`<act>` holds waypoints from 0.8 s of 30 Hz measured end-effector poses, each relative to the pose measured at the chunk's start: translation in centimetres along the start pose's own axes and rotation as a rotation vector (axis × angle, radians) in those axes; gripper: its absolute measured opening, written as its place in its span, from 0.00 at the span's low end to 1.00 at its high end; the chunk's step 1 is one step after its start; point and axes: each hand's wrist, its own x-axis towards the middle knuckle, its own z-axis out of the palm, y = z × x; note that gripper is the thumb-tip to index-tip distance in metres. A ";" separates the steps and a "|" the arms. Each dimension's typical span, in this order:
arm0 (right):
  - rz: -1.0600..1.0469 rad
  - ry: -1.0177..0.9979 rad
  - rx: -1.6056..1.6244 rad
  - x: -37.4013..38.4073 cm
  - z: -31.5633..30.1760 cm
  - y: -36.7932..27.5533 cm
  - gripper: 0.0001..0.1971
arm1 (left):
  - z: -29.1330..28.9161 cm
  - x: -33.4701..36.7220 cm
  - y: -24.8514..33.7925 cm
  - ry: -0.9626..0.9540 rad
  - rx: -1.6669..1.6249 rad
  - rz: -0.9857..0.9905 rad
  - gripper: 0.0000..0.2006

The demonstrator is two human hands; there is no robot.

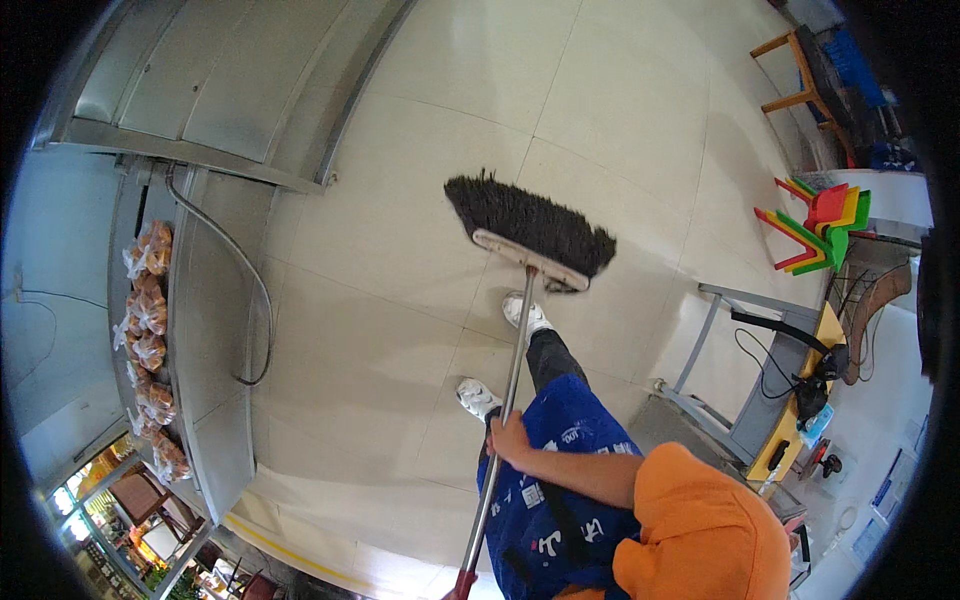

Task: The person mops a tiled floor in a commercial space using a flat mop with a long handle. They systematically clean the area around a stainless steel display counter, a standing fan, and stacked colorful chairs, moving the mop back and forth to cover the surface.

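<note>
Tiled flr (345,340): 1 broom (515,371), bristles (528,220) toward top, handle (487,500) btm-L

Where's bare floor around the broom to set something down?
The floor is bare between the broom and the metal counter at left, and beyond the bristles toward the picture's top. The right is crowded: cluttered desk, colored plastic stack. Bagged food lines the counter.

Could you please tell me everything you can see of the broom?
The broom has a wide head of dark, ragged bristles on a pale block, and a metallic-looking pole slanting down to a red grip at the picture's lower edge. The right hand grips the pole. Whether the bristles touch the tiled floor is unclear.
</note>
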 end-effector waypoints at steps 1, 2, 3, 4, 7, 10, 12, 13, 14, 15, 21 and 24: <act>0.074 -0.040 0.042 0.2 0.0 1.6 0.14 | 0.0 -0.6 0.7 0.021 -0.351 -0.139 0.22; 0.198 -0.058 0.096 0.0 -0.6 0.5 0.12 | 0.0 -0.6 0.9 0.020 -0.640 -0.223 0.21; 0.321 -0.077 0.152 0.0 -1.1 -0.8 0.11 | 0.5 0.0 1.5 0.032 -0.738 -0.257 0.21; 0.313 -0.028 0.124 0.4 -1.5 -1.5 0.09 | 1.2 0.9 2.4 0.035 -0.799 -0.283 0.21; 0.164 0.004 0.072 3.8 -3.5 -5.4 0.10 | 4.5 4.6 7.1 0.038 -0.918 -0.326 0.20; 0.051 0.135 -0.012 8.6 -7.5 -11.1 0.12 | 7.6 7.0 13.3 0.038 -1.028 -0.384 0.19; -0.172 0.320 -0.230 16.9 -12.4 -12.9 0.18 | 8.4 9.1 19.8 -0.042 -1.054 -0.415 0.19; -0.160 0.218 -0.250 18.4 -14.1 -17.4 0.17 | 8.9 10.2 22.3 -0.111 -1.118 -0.386 0.19; -0.322 0.297 -0.405 19.9 -16.2 -21.4 0.17 | 9.2 12.0 25.2 -0.341 -1.129 -0.276 0.19; -0.312 0.331 -0.418 23.0 -19.9 -24.1 0.18 | 9.5 13.8 28.5 -0.585 -1.092 -0.165 0.21; -0.275 0.711 -0.584 27.6 -32.0 -38.3 0.25 | 16.8 25.0 41.0 -0.826 -1.014 -0.045 0.22; -0.299 0.790 -0.707 28.0 -35.2 -36.7 0.13 | 19.4 26.7 40.3 -0.872 -0.985 -0.123 0.19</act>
